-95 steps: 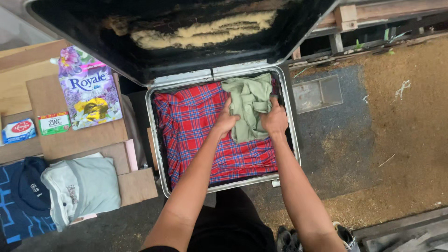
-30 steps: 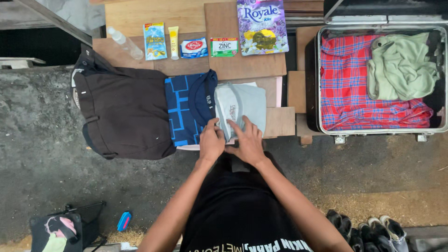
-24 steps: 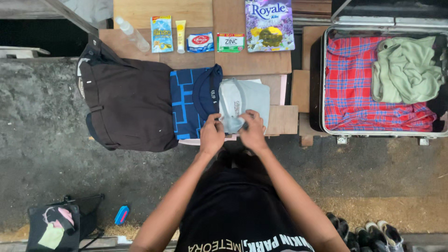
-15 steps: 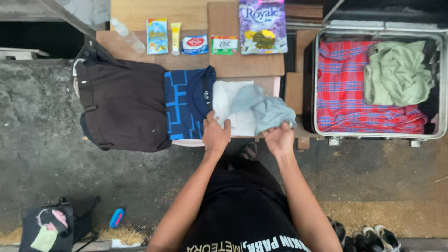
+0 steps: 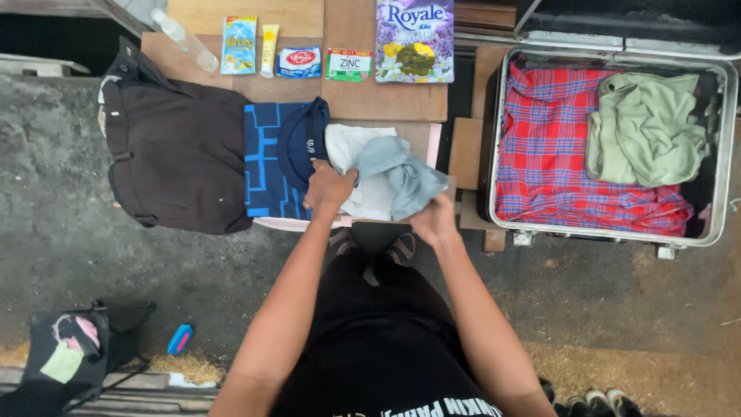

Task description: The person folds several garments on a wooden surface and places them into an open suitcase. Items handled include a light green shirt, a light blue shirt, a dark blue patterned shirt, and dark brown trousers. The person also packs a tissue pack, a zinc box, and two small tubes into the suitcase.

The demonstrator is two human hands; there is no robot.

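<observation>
the left hand [image 5: 328, 188] pins the white folded cloth [image 5: 356, 166] beside the blue shirt [image 5: 279, 158], fingers closed on its edge. the right hand [image 5: 434, 218] grips the grey-blue garment [image 5: 397, 176], half lifted over the white cloth. its loose folds could drag the white cloth off the boards, or spill before reaching the open suitcase [image 5: 722, 154].

You stand over rough grey concrete floor [image 5: 54, 232], sawdust [image 5: 617, 363] scattered lower right; flat daylight, wooden boards [image 5: 386, 100] above.
</observation>
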